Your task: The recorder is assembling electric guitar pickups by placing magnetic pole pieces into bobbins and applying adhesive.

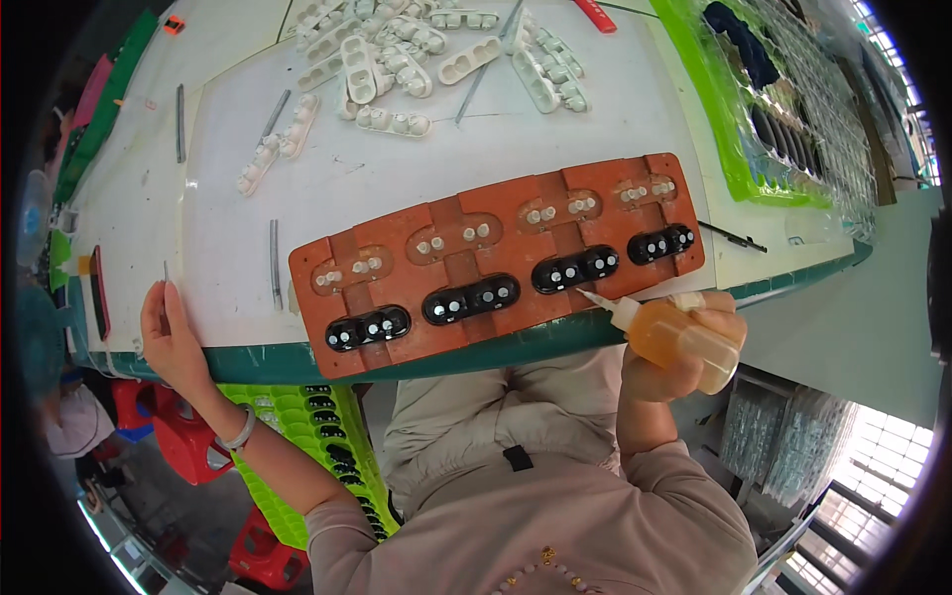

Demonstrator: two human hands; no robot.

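My right hand (689, 347) is wrapped around a clear squeeze bottle (684, 342) of amber liquid. The bottle is tilted, its narrow tip close to the lower edge of the third black piece (575, 270) from the left. That piece sits in a reddish-brown holding block (476, 337) along with other oblong black pieces, each with pale round dots. Above each black piece, a recess in the block holds small whitish pegs (429, 245). At the table's left, my left hand (174, 337) is closed, with a thin grey stick (166, 269) showing at its fingertips.
White oblong parts (397, 59) lie heaped at the far side, with several grey rods (276, 263) around. A lime-green tray (709, 129) stands far right; another green tray (268, 451) with black pieces is below the table edge. Red stools (188, 436) stand lower left.
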